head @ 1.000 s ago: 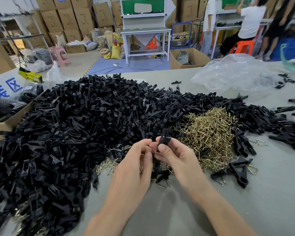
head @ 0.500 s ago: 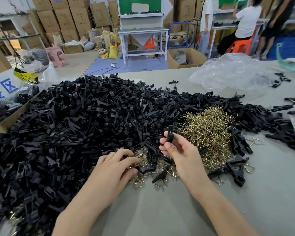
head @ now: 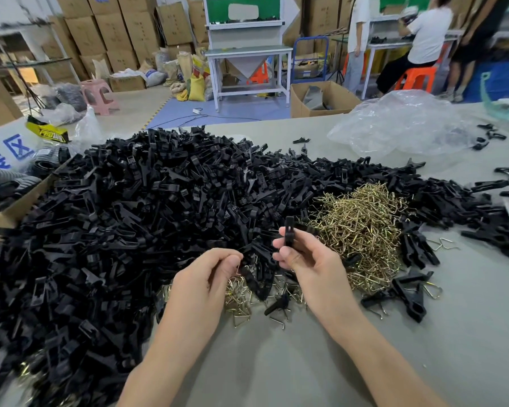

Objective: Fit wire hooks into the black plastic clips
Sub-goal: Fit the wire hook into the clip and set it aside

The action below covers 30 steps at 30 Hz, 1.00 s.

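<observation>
At the table's (head: 276, 368) left edge a cardboard box (head: 11, 211) is sitting against a big heap of black plastic clips (head: 124, 218), which is spreading over the left half and the far middle of the table. At the heap's right fringe, toward the front edge, the left hand (head: 209, 279) is hovering over scattered loose hooks (head: 241, 305). Its grip is pressed together, thumb and forefinger pinching a thin wire hook (head: 239, 269) of which only a sliver is showing. Just beside it, the right hand (head: 310, 267) is holding a single black clip (head: 289, 230) upright. Its grip is pinching the clip's lower end while the top is sticking up clear of the fingers. The two hands are close but not touching. Behind and right of the right hand a mound of brass-coloured wire hooks (head: 365, 227) is lying, ringed by more clips. Further right, a few clips with hooks fitted (head: 407, 295) are lying on the table. A crumpled clear plastic bag (head: 403, 124) is resting toward the far right corner.
</observation>
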{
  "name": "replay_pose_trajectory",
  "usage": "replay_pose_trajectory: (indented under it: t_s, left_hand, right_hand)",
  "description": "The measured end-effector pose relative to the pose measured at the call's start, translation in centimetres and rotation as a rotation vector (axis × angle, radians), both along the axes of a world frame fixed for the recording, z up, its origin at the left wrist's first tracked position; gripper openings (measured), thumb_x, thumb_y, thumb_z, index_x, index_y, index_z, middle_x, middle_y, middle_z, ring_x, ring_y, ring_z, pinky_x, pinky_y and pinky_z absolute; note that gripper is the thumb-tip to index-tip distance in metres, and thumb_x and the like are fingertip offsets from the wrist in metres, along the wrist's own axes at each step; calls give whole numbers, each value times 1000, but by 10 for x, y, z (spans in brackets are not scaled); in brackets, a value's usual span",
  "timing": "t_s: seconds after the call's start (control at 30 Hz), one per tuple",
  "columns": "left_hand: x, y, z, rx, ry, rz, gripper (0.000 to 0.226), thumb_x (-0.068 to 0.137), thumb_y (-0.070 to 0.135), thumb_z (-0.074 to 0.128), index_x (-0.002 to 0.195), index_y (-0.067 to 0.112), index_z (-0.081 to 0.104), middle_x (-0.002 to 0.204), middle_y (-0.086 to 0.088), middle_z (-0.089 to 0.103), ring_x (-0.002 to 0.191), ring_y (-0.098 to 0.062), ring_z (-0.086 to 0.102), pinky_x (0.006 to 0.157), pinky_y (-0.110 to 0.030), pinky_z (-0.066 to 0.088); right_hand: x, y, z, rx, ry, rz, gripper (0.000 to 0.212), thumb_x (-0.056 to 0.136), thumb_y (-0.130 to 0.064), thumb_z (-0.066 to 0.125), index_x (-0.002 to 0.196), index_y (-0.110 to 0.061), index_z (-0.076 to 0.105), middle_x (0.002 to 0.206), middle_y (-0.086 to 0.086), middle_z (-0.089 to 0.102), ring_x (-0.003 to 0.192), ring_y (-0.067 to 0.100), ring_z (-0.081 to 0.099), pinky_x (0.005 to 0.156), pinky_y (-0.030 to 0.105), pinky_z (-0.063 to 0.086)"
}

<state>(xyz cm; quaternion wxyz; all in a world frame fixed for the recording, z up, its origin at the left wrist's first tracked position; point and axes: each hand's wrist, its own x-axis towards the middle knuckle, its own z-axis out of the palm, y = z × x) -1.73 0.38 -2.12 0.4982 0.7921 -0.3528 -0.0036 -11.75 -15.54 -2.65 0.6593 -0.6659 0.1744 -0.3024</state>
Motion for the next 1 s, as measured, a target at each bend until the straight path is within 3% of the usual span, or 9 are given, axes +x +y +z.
replay_pose_trajectory:
  t_s: [0.07,0.2,0.3,0.43,0.57,0.67,0.73,0.87,1.0]
  left_hand:
    - [-2,0,-1,-23,28,8,17,95,48,50,96,44,67,89,24,71,85,1,66,71,-8,44]
    - [-5,-4,0,-82,95,76,11,101,45,44,97,45,54,86,19,74,75,-9,69,63,-28,49]
    - [-8,-5,4,-129,121,88,12,102,39,45,95,44,53,90,21,73,82,-4,68,68,-23,49]
    - [-11,-7,12,-217,244,61,11,95,38,59,91,35,69,74,13,67,65,-1,58,61,-10,44]
    - [-13,-8,19,-284,460,-40,24,83,45,65,84,23,73,66,1,65,60,-7,59,58,-13,46]
    - [-13,-10,17,-285,541,-30,18,90,32,67,78,20,73,64,0,65,59,-7,58,56,-14,45]
    - [-13,-10,15,-286,549,-15,18,93,27,67,77,19,73,64,-1,66,61,-9,59,60,-18,49]
    - [-14,-9,18,-330,523,7,21,94,22,65,74,17,71,61,-2,63,56,-8,56,54,-12,44]
    - [-13,-10,19,-324,530,14,22,93,20,66,71,16,70,60,-1,62,55,-7,54,54,-11,43]
  right_hand:
    - [0,2,1,22,-13,29,31,96,-5,62,109,-33,67,102,-12,76,97,11,72,86,19,56]
    - [-3,4,1,57,-37,113,26,96,-8,62,115,-25,68,105,-6,76,97,14,73,83,20,56]
    - [-4,6,2,70,-49,171,28,90,-18,67,117,-21,68,108,-4,76,100,15,73,84,21,56]
    - [-2,6,1,-6,-24,155,32,91,-6,70,113,-30,71,109,-9,76,105,11,71,91,21,54]
    - [-2,6,-2,-127,-6,152,41,93,0,67,121,-30,70,114,-10,73,110,6,67,96,20,51]
    - [-2,7,-4,-208,4,152,48,94,-3,66,122,-41,68,117,-13,68,113,10,65,99,29,51]
    - [-1,6,-6,-253,22,154,49,95,-4,65,123,-45,67,117,-15,65,115,11,64,101,34,51]
    - [-1,4,-8,-296,46,134,49,95,-7,64,125,-46,66,119,-15,63,116,11,63,101,36,50]
    - [0,3,-10,-342,81,119,49,96,-11,65,126,-50,63,115,-16,62,102,12,66,92,35,53]
